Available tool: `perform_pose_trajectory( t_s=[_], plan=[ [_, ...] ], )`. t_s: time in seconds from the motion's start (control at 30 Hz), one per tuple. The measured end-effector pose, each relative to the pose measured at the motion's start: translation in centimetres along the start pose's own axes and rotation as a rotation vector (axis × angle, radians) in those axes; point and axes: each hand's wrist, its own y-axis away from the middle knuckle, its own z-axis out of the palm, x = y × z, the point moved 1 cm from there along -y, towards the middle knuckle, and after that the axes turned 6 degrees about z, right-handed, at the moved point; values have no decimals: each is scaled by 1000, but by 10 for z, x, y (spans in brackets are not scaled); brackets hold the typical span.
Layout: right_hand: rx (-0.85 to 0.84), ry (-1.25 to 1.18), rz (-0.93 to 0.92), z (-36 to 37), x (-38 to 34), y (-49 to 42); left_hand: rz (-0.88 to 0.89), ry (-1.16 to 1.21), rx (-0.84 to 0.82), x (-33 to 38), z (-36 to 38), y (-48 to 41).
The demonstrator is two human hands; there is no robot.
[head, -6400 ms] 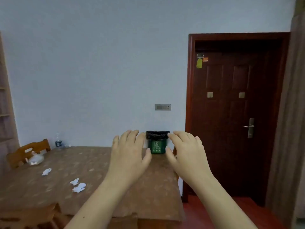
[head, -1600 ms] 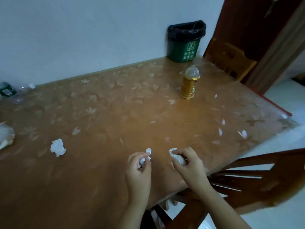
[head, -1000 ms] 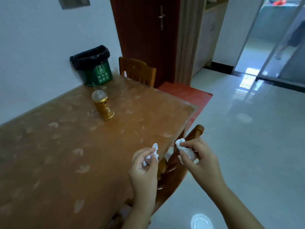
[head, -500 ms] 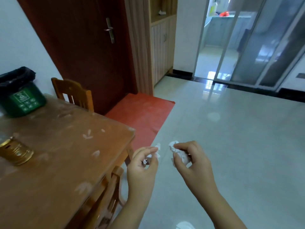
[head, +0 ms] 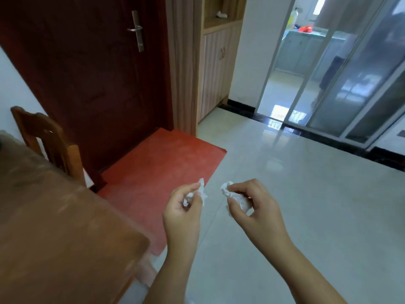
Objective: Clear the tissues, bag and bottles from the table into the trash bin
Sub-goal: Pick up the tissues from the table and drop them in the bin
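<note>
My left hand (head: 183,213) pinches a small crumpled white tissue (head: 200,190) between thumb and fingers. My right hand (head: 252,207) grips a second crumpled white tissue (head: 235,198). Both hands are held out over the floor, to the right of the brown wooden table (head: 54,227), whose corner fills the lower left. The trash bin, the bag and the bottles are out of view.
A wooden chair (head: 46,139) stands at the table's far end, against a dark red door (head: 92,73). A red mat (head: 162,172) lies before the door. Glossy pale floor tiles (head: 306,205) stretch to the right, up to sliding glass doors (head: 350,73).
The view has swung further right, away from the table; the green trash bin and the gold lamp have left the frame. Both hands keep hold of their tissues.
</note>
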Motion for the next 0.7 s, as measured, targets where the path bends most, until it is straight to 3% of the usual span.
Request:
perform_pose_trajectory(
  t_s=[0.43, 0.7],
  plan=[
    [-91, -104, -35, 65, 70, -227, 25, -56, 133, -37, 72, -196],
    [-206, -100, -221, 102, 90, -401, 84, -78, 259, -42, 136, -341]
  ],
)
